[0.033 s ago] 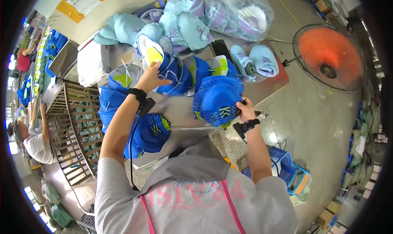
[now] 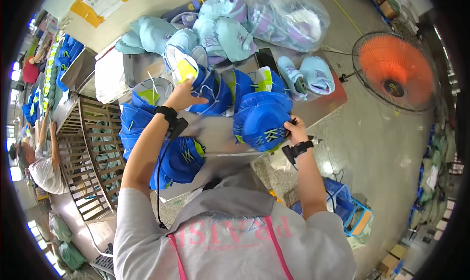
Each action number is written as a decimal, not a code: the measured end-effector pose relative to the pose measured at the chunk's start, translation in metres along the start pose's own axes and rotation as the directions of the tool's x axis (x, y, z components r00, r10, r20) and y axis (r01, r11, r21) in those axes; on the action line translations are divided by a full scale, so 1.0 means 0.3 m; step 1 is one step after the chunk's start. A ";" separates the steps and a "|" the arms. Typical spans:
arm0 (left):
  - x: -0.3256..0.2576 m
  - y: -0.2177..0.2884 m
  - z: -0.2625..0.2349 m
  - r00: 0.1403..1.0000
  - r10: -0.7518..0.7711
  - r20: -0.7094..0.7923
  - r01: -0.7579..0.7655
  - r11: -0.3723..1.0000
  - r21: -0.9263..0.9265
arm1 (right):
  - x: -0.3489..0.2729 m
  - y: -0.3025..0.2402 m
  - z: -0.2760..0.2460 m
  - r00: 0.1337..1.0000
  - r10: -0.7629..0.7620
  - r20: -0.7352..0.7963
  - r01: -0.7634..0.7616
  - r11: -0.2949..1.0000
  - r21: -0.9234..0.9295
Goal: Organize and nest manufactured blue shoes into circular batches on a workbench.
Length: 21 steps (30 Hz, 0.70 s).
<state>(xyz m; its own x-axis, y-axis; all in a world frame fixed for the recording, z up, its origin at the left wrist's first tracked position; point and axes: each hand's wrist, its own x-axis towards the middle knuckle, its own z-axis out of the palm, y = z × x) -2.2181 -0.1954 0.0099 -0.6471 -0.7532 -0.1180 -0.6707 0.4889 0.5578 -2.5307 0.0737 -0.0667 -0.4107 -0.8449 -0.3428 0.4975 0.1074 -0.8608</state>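
My left hand [image 2: 182, 95] reaches to a blue shoe upper [image 2: 208, 90] with a white and yellow lining. Its fingertips touch the yellow part, and the thumb is spread out to the right. My right hand [image 2: 296, 129] pinches the right edge of a stack of blue shoe uppers [image 2: 262, 123] with yellow-green lacing, at the table's near edge. Part of that grip is hidden behind the stack. More blue uppers [image 2: 178, 160] lie under and beside my left forearm. Another blue upper with a yellow lining [image 2: 264, 79] is behind the right-hand stack.
Pale turquoise shoe uppers [image 2: 215, 37] are heaped at the back of the metal table [image 2: 215, 130], beside a clear plastic bag [image 2: 293, 20]. An orange fan [image 2: 391, 69] stands at right. Blue crates [image 2: 338, 197] sit below on the floor. A wooden rack [image 2: 90, 152] and another person [image 2: 46, 170] are at left.
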 end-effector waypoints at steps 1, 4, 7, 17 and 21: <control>0.025 0.068 0.001 0.990 -0.071 0.118 0.064 0.996 0.058 | 0.039 -0.006 -0.092 0.999 0.012 0.041 -0.009 0.997 -0.080; -0.009 0.049 -0.047 0.985 -0.049 0.165 0.063 0.995 -0.083 | 0.080 -0.060 -0.024 0.994 0.108 -0.034 -0.104 0.989 0.101; 0.000 0.023 0.014 0.993 -0.029 0.111 0.035 0.998 -0.049 | 0.119 0.005 0.028 0.974 0.212 0.086 -0.224 0.961 0.165; -0.021 0.019 0.082 0.976 -0.216 -0.022 0.214 0.973 -0.086 | 0.269 0.055 0.093 0.957 0.140 0.255 -0.151 0.988 0.026; -0.013 0.018 0.120 0.971 -0.230 -0.064 0.231 0.973 0.014 | 0.341 -0.050 0.202 0.869 0.255 0.423 -0.235 0.967 -0.100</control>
<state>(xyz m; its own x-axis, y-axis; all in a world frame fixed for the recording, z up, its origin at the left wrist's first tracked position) -2.2321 -0.1738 -0.0163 -0.4511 -0.8719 -0.1904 -0.8072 0.3076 0.5038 -2.5340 -0.0461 -0.0662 0.0932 -0.9289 -0.3585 0.5008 0.3550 -0.7894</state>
